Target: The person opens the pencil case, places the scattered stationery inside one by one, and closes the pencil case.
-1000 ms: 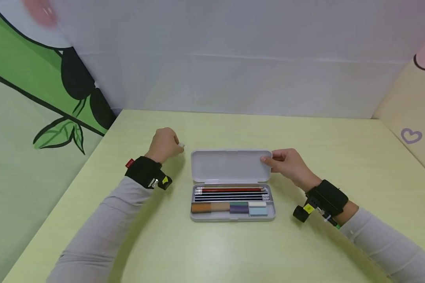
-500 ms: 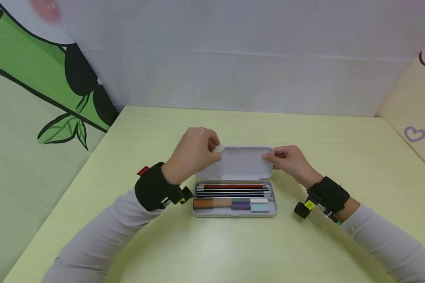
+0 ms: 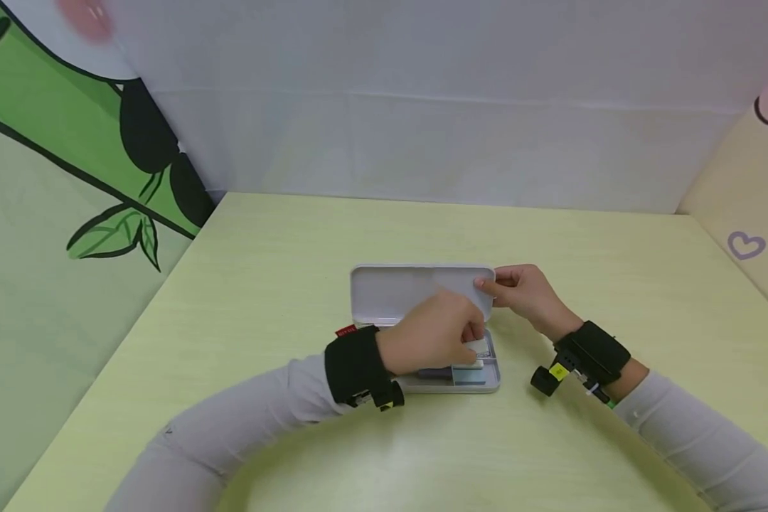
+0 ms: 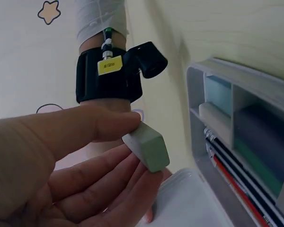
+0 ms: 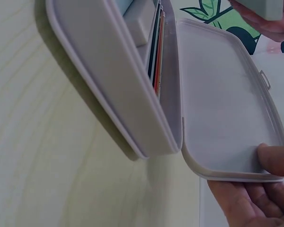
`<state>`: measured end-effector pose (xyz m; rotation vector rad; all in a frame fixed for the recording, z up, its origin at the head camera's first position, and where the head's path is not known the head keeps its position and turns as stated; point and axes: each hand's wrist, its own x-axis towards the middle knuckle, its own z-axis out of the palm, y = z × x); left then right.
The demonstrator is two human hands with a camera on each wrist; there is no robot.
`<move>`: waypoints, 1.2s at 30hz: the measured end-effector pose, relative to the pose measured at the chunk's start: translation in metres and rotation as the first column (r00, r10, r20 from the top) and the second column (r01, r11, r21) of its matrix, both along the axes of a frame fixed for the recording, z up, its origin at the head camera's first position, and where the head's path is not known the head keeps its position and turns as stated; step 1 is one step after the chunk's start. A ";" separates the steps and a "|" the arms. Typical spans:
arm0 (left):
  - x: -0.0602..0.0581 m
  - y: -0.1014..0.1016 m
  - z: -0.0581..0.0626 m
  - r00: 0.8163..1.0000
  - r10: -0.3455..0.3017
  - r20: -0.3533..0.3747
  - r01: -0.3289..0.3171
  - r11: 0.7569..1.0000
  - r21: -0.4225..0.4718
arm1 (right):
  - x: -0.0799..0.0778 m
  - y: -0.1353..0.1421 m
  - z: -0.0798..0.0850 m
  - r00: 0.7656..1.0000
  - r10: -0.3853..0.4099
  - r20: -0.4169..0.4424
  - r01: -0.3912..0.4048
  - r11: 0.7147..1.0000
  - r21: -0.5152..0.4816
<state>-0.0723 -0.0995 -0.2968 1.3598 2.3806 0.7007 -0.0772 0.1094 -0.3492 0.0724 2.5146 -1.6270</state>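
A white pencil case (image 3: pixel 384 288) stands on the table with its lid raised. My right hand (image 3: pixel 528 297) pinches the lid's right corner between thumb and fingers. Above the case's right half, my left hand (image 3: pixel 432 333) holds a pale green eraser (image 4: pixel 151 149) between thumb and fingertips, apart from the case. Inside lie red and dark striped pencils (image 4: pixel 236 184) in one long compartment. Beside them are a light blue block (image 4: pixel 219 94), a white block (image 4: pixel 215 119) and a dark block (image 4: pixel 262 130). In the head view my left hand hides the case's left contents.
The pale yellow table (image 3: pixel 281 242) reaches back to a white wall covering (image 3: pixel 448 149). A green patterned panel (image 3: pixel 57 178) borders the left side, and a cream panel (image 3: pixel 742 185) the right. Each wrist wears a black strap with a small camera.
My left hand has carried the pale green eraser from left of the case rightward, over the lid, and down above the right half. My right hand keeps its grip on the lid.
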 end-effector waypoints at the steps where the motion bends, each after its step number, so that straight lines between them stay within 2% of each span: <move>1: 0.001 0.003 -0.003 1.000 -0.022 -0.007 0.022 1.000 -0.005 | 0.000 0.000 0.000 1.000 0.001 -0.002 -0.001 1.000 -0.005; 5: 0.005 0.009 -0.013 0.996 -0.084 -0.033 0.083 0.996 -0.024 | 0.001 0.000 0.001 1.000 0.001 0.004 -0.001 1.000 -0.009; 9: 0.008 0.012 -0.019 0.993 -0.108 -0.043 0.107 0.994 -0.038 | 0.002 0.001 0.001 1.000 0.000 0.012 0.000 1.000 -0.002; 17: 0.009 0.014 -0.028 0.995 -0.088 -0.050 0.085 0.995 -0.056 | 0.000 0.002 0.000 1.000 -0.001 0.009 0.001 1.000 0.004; 26: 0.009 0.015 -0.033 0.989 -0.091 -0.117 0.080 0.993 -0.092 | 0.000 0.003 0.000 1.000 0.009 -0.006 -0.009 1.000 -0.010; 32: 0.009 0.014 -0.032 0.991 -0.081 -0.108 0.072 0.994 -0.083 | 0.000 0.003 -0.001 1.000 0.002 -0.007 -0.002 1.000 -0.004; 36: 0.006 0.011 -0.029 0.996 -0.062 -0.058 0.058 0.996 -0.067 | -0.001 0.003 -0.002 1.000 0.000 -0.010 0.000 1.000 0.003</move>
